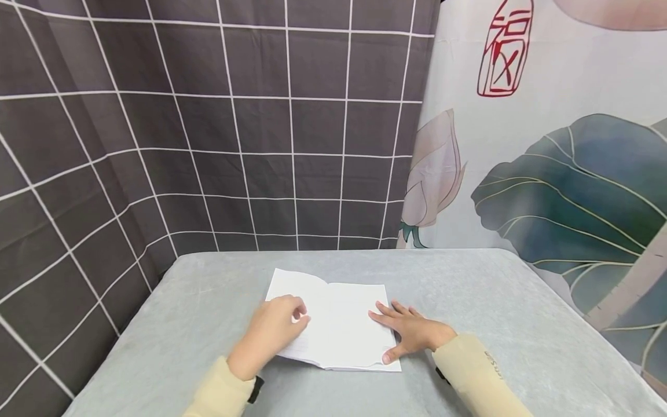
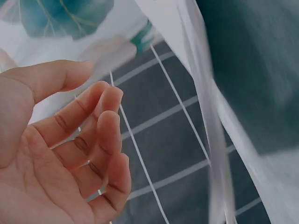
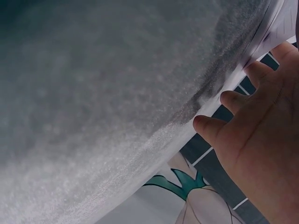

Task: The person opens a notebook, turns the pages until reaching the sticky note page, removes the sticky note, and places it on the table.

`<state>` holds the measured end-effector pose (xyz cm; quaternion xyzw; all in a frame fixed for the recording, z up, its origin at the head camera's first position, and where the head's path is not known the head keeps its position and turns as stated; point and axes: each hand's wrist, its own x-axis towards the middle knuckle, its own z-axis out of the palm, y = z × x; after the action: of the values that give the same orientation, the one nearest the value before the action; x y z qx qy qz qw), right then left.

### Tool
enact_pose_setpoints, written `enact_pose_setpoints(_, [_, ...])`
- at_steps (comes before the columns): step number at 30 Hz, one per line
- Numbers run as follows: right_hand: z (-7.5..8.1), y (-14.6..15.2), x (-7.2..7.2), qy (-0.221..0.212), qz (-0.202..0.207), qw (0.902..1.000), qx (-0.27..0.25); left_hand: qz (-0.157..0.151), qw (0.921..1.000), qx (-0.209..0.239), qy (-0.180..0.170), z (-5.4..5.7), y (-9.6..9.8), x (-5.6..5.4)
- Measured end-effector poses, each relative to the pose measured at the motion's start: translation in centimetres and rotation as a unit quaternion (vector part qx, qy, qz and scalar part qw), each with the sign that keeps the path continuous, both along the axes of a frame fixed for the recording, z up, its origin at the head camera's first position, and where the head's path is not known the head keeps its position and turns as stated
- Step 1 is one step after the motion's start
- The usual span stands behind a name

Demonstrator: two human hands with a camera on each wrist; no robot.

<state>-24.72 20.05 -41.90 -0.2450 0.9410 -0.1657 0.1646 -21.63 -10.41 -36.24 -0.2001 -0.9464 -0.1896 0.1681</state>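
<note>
An opened book (image 1: 348, 324) with blank white pages lies on the grey table. Over its left page is my left hand (image 1: 276, 327), its fingers bent loosely and the thumb apart from them; the left wrist view shows nothing between thumb and fingers. Close beside that hand, the page edges (image 2: 205, 93) run down the left wrist view. My right hand (image 1: 411, 330) rests on the right page near its outer edge, fingers spread. In the right wrist view, the right hand's fingertips are beside the book's edge (image 3: 266, 37).
The grey table (image 1: 219, 301) extends around the book. A dark curtain with a white grid (image 1: 260, 127) hangs behind and to the left. At the right hangs a pale curtain (image 1: 453, 63) printed with lotus leaves and a bud.
</note>
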Motion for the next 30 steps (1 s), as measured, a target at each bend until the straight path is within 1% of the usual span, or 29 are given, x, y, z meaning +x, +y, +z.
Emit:
enact_pose_setpoints(5, [0.0, 0.0, -0.1, -0.006, -0.006, 1.0, 0.003, -0.053, 0.9963, -0.034, 0.058, -0.8, 2.4, 0.3])
enact_pose_setpoints(10, [0.0, -0.1, -0.1, 0.0, -0.011, 0.9999, 0.008, -0.095, 0.989, -0.071, 0.088, -1.8, 4.4, 0.3])
enact_pose_setpoints(14, [-0.1, 0.0, -0.1, 0.007, -0.008, 0.9999, 0.011, -0.114, 0.9842, -0.098, 0.094, -2.7, 5.7, 0.4])
enact_pose_setpoints(21, [-0.2, 0.1, -0.1, 0.016, 0.002, 0.9998, 0.008, -0.138, 0.9757, -0.144, 0.092, -3.9, 7.7, 0.6])
enact_pose_setpoints(26, [-0.2, 0.1, -0.1, 0.016, 0.006, 0.9998, 0.011, -0.145, 0.9699, -0.173, 0.091, -4.9, 8.8, 0.8])
enact_pose_setpoints(30, [-0.1, 0.0, 0.0, 0.014, 0.005, 0.9998, 0.013, -0.146, 0.967, -0.19, 0.088, -5.3, 9.5, 0.9])
